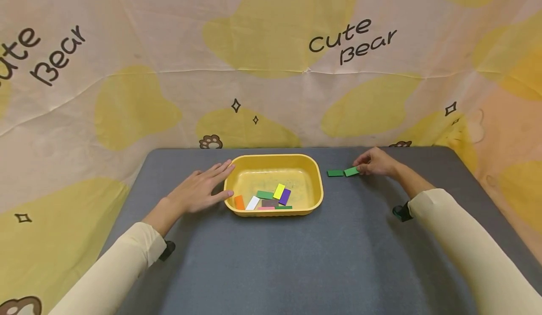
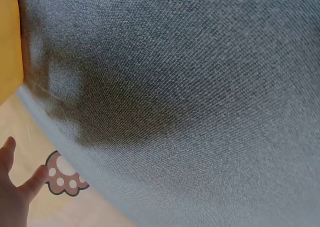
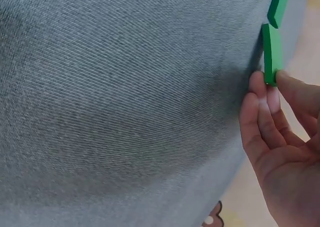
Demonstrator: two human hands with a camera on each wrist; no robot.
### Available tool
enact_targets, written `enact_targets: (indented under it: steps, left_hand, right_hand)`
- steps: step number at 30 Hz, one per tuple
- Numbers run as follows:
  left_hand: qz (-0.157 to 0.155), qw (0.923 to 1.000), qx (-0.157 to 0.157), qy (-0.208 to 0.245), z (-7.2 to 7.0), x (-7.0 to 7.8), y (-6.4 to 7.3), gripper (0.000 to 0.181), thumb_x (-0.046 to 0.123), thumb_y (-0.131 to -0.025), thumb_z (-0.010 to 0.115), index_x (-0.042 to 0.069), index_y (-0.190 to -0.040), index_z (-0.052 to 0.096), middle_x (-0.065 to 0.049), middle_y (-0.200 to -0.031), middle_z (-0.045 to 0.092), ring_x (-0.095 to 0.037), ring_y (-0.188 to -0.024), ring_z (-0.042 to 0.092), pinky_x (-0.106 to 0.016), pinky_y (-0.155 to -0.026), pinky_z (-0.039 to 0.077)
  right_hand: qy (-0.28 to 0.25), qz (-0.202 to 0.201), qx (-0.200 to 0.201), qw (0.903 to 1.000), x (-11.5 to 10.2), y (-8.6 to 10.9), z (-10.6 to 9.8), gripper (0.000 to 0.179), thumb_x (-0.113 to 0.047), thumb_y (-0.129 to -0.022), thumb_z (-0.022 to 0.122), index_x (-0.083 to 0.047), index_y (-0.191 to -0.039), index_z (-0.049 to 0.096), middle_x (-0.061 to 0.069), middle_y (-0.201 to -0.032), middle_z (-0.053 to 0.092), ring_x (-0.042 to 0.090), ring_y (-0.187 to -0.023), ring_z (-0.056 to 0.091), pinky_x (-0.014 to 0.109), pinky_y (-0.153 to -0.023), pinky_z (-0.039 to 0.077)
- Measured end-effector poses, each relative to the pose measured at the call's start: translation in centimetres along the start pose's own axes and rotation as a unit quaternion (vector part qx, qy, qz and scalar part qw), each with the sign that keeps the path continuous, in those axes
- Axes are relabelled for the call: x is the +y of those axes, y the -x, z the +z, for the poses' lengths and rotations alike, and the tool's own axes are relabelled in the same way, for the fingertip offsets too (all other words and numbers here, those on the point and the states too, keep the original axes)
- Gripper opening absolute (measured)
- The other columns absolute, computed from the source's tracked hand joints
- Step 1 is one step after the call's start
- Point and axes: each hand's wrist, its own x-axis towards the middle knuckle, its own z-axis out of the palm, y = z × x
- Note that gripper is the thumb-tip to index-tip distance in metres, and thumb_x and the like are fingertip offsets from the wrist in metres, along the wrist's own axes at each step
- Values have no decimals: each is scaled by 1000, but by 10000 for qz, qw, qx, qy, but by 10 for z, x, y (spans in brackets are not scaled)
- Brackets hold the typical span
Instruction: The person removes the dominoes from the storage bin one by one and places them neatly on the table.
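Note:
My right hand pinches the end of a light green block between thumb and fingers; the right wrist view shows this green block in the fingertips. Just left of it a darker green block lies on the table, almost end to end with it. My left hand, fingers spread and fairly straight, is at the left rim of a yellow tray. Inside the tray lie an orange block, a white block, a yellow block, a purple block and several others.
A grey cloth-covered table carries everything. Behind it hangs a printed curtain with yellow patches and lettering, meeting the table's far edge. The tray stands near that far edge, between the two hands.

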Motion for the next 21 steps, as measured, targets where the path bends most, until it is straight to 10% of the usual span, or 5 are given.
enact_targets:
  steps: [21]
  left_hand:
    - [33, 10000, 44, 46, -1, 1, 0, 79, 60, -99, 45, 17, -160, 21, -4, -165, 20, -32, -147, 29, -63, -105, 32]
  right_hand:
    - [-21, 442, -37, 9990, 4, 4, 4, 21, 0, -96, 59, 15, -109, 64, 11, -84, 71, 19, -77, 66, 28, -67, 53]
